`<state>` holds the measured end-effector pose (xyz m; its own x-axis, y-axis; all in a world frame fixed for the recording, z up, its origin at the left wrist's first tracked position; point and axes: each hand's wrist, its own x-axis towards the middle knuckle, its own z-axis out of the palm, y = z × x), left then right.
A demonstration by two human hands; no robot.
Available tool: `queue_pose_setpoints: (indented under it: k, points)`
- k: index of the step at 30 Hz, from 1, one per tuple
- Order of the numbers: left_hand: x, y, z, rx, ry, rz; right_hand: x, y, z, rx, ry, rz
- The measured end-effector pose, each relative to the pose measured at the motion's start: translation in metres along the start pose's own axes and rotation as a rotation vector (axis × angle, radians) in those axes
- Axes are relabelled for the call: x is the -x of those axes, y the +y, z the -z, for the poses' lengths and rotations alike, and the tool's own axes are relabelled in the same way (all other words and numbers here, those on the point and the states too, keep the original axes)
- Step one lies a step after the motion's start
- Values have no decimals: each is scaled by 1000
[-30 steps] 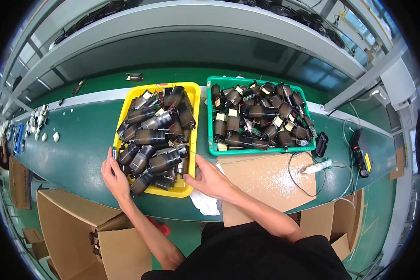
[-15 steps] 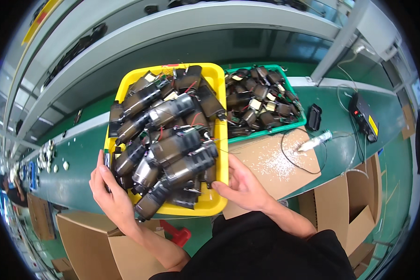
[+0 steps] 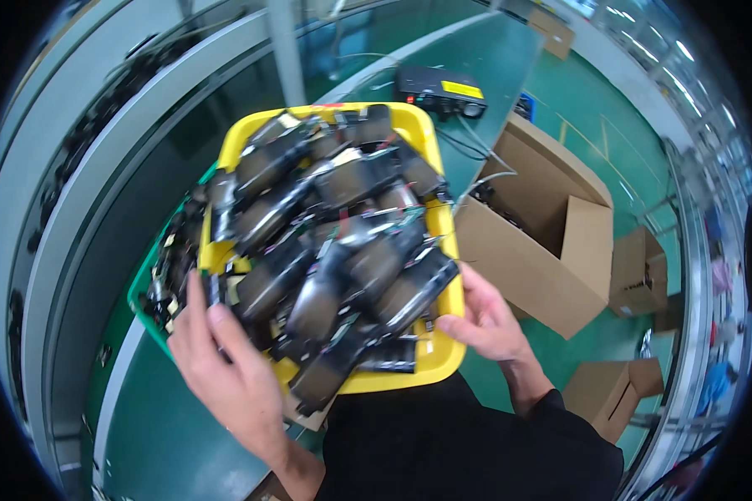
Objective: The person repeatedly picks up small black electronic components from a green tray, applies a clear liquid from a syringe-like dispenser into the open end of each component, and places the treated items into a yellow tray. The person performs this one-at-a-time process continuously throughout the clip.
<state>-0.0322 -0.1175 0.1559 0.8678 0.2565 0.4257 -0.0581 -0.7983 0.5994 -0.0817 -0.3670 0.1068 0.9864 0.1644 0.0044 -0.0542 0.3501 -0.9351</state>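
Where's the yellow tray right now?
The yellow tray is central in the head view, held between left hand and right hand, partly hiding the green tray at left.

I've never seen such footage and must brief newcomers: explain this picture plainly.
A wide fisheye camera worn on the head looks down, so straight edges bend. There is no machine: the person's bare left hand and right hand hold opposite sides of a yellow tray, heaped with dark cylindrical parts. Partly hidden behind it, a green tray of similar parts rests on the green bench, as does a black box. Open cardboard boxes stand to the right.
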Motion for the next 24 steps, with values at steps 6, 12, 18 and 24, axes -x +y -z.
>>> queue_pose_setpoints:
  k: [6, 12, 18, 24]
  points:
    - [-7, 103, -106, 197, -174, -386, 61, -25, 97, 247, 503, 214]
    - [16, 221, -207, 431, -538, -428, 119, -42, 200, 260, 798, 333]
    - [54, 230, -248, 543, -528, -598, 169, -27, 328, 248, 925, 316]
    - [104, 139, -204, 555, -931, -648, 169, 24, 456, 352, 1004, 182]
